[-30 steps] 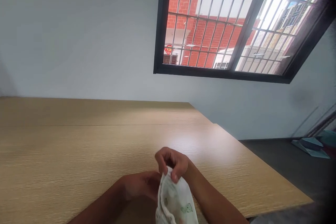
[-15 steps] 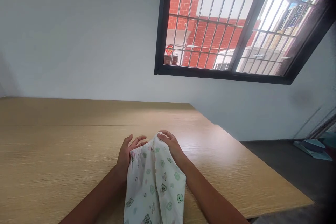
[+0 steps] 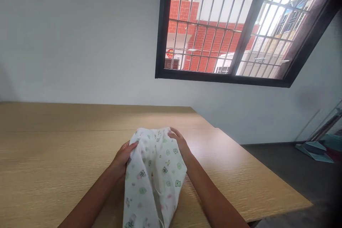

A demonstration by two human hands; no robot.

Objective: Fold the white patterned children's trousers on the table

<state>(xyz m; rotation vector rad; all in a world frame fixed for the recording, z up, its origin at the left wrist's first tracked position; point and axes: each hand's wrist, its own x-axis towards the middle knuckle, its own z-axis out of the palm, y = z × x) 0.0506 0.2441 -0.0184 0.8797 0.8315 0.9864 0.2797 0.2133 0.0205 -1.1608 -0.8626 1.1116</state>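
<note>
A pair of white pants (image 3: 152, 164) with small green, pink and dark cartoon prints hangs between my hands above the table. Its gathered waist is uppermost, and two legs seem to part lower down, running out of the bottom of the picture. At the waist's left side, my left hand (image 3: 125, 155) grips the cloth with the thumb in front and the fingers mostly behind. My right hand (image 3: 179, 142) pinches the upper right corner of the waist, its fingertips partly hidden by the fabric.
Under my arms lies a wide light-wood table (image 3: 66, 164), its right edge slanting toward me. Behind it rises a pale wall (image 3: 80, 35) with a dark-framed barred window (image 3: 157, 53). Light-blue flat items (image 3: 315, 151) lie on the dark floor at the right.
My left hand, half spread beside the waist before, has closed on its left side. The waist is now spread wider and flatter at the top. The view has shifted slightly.
</note>
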